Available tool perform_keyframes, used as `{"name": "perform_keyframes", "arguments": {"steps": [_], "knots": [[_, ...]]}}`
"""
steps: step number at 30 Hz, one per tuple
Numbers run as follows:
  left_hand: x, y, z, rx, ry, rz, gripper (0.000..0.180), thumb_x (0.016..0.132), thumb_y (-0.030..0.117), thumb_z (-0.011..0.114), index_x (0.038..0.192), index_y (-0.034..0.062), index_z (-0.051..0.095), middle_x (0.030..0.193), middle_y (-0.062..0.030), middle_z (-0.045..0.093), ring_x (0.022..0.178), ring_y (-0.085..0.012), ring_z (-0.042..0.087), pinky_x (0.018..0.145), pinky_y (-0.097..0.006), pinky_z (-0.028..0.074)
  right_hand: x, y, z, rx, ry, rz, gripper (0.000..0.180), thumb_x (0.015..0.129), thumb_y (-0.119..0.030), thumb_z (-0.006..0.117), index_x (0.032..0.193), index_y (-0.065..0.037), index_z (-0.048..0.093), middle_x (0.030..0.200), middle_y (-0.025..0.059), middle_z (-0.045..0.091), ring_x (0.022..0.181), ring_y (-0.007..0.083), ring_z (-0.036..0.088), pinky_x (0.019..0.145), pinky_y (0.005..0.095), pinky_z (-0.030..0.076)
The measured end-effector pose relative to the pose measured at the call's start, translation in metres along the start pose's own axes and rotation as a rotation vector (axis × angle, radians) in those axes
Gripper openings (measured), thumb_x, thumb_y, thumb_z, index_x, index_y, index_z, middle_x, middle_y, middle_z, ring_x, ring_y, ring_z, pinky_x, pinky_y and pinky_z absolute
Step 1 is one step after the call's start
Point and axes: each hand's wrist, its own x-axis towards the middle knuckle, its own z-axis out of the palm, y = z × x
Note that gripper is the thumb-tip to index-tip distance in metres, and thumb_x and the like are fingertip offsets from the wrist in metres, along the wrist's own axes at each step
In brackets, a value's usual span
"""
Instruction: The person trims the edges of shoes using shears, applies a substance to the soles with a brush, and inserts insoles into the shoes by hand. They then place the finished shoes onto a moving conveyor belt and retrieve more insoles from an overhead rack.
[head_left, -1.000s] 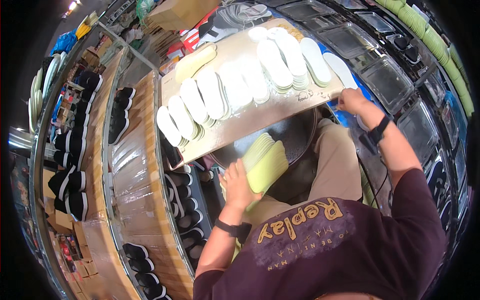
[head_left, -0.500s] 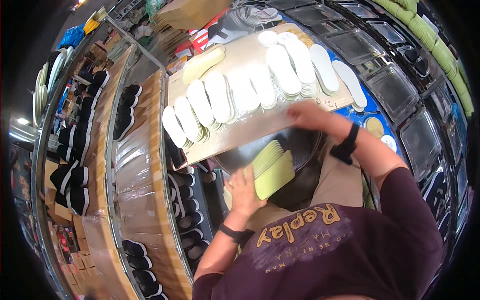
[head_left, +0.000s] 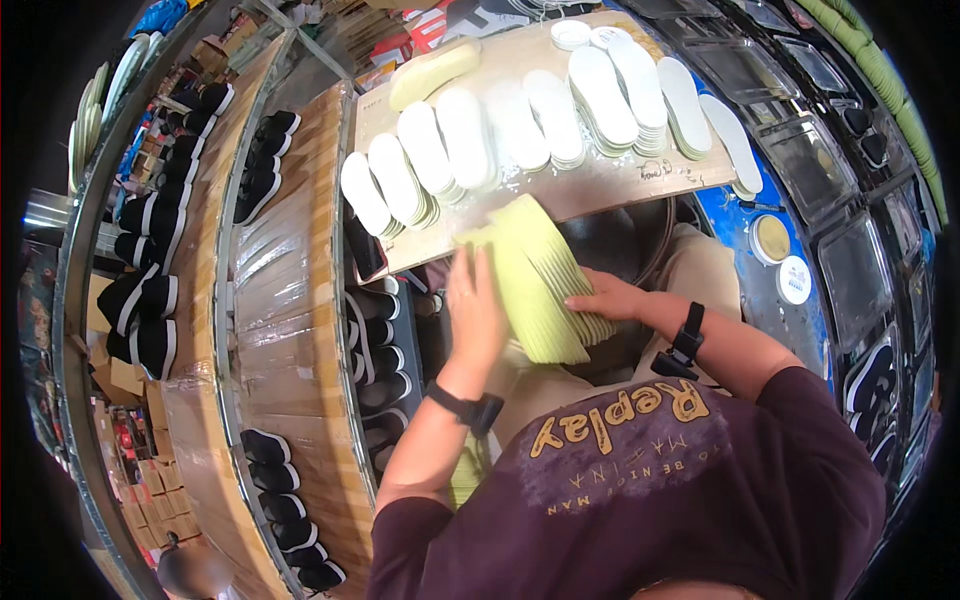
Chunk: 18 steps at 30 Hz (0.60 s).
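Beside the board (head_left: 605,190) | left fingers (head_left: 466,275) outstretched against yellow-green insole stack (head_left: 532,290) | right fingers (head_left: 600,297) part-curled, gripping its edge

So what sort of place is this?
Probably a shoe workshop: white insoles lie in piles on a board, the right hand grips a stack of yellow-green insoles, and black shoes with white soles line the shelves at left.

matt yellow-green insoles (head_left: 525,280), smooth wooden board (head_left: 605,192), glossy plastic-wrapped shelf (head_left: 285,275)
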Motion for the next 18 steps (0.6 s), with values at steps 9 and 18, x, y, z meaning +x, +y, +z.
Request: {"name": "perform_keyframes", "arguments": {"steps": [9,18], "knots": [[-0.04,0.012,0.069,-0.691,-0.012,-0.685,0.086,0.077,0.021,0.075,0.14,-0.0102,0.025,0.137,-0.0323,0.039,0.13,-0.0428,0.038,0.109,-0.044,0.031,0.012,0.024,0.012,-0.28,0.247,0.053,0.089,0.074,-0.04,0.076,0.14,-0.001,0.032,0.124,0.0252,0.057,0.114,0.0371,0.057,0.096,0.0415,0.044],[-0.034,0.027,0.07,-0.502,-0.197,-0.721,0.116,0.07,0.04,0.08,0.144,-0.0136,0.008,0.141,-0.0338,0.026,0.133,-0.0432,0.026,0.112,-0.046,0.022,0.013,-0.001,0.008,-0.186,0.136,0.109,0.092,0.066,-0.037,0.082,0.136,0.002,0.038,0.123,0.023,0.057,0.115,0.0341,0.057,0.097,0.0394,0.044]]}}
